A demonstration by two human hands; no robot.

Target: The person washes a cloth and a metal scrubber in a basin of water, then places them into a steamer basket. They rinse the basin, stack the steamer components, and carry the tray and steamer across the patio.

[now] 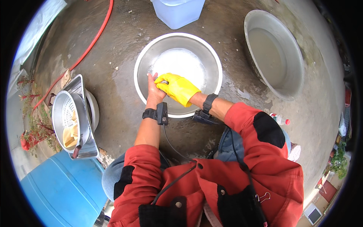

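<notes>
A large steel basin sits on the wet ground before me, its bottom bright with reflected light. Over its near left part, my left hand is bare, palm turned up, with some fingers extended. My right hand wears a yellow rubber glove and meets the left palm. Between the glove's fingers shows a small dark grey thing, perhaps a scrubber; most of it is hidden. The glove covers part of my left hand, so its grip on the thing is unclear.
Cloudy water fills part of a metal tub at right. A blue plastic bin stands beyond the basin. At left are a red hose, a perforated pan holding yellow cloths, and a blue lidded container. A plastic bottle lies right.
</notes>
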